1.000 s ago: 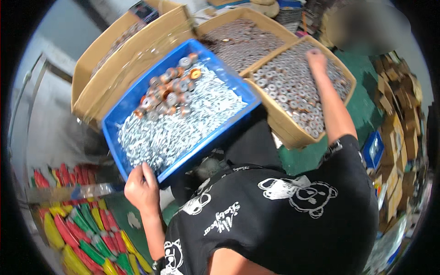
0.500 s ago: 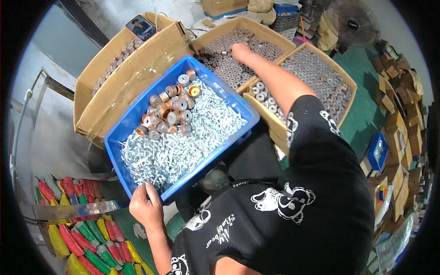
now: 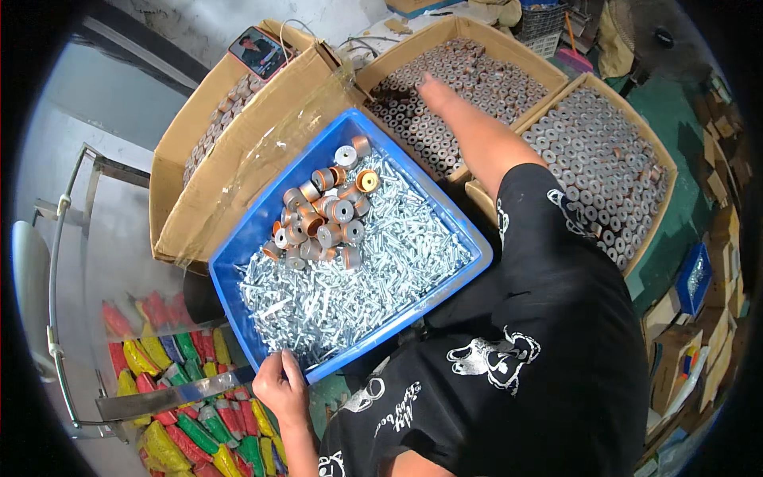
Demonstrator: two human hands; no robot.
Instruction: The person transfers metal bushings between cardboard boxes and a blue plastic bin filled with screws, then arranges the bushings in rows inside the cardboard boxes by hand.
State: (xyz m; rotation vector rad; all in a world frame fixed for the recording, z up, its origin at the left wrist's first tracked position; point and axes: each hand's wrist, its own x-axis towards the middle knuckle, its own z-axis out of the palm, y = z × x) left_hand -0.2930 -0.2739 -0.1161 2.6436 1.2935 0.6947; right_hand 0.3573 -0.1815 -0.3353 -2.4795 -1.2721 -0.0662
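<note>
My left hand [image 3: 281, 383] grips the near corner of a blue plastic bin [image 3: 409, 308], its thumb over the rim. The bin is full of small silvery screw-like metal pieces [image 3: 373, 254]. On top of them, toward the far left side, lies a heap of short grey-and-copper cylinders [image 3: 327, 234], one with a yellow end [image 3: 367, 181]. My right hand [image 3: 434, 91] reaches over a cardboard box [image 3: 536, 70] packed with similar cylinders [image 3: 485, 86]. Its fingers are largely hidden, and whether they hold a cylinder does not show.
Right of that box stands another cardboard box [image 3: 664, 151] of cylinders. A tall carton [image 3: 238, 187] at the left also holds cylinders, with a phone [image 3: 258, 52] on its far edge. Coloured bags [image 3: 195, 429] lie at lower left, below a metal bar [image 3: 175, 397]. Cartons [image 3: 719, 310] line the right.
The view has shifted, so the bin and boxes sit further right and lower. A copper cylinder seen beside my right fingers is no longer visible there. My left hand stays on the bin's rim.
</note>
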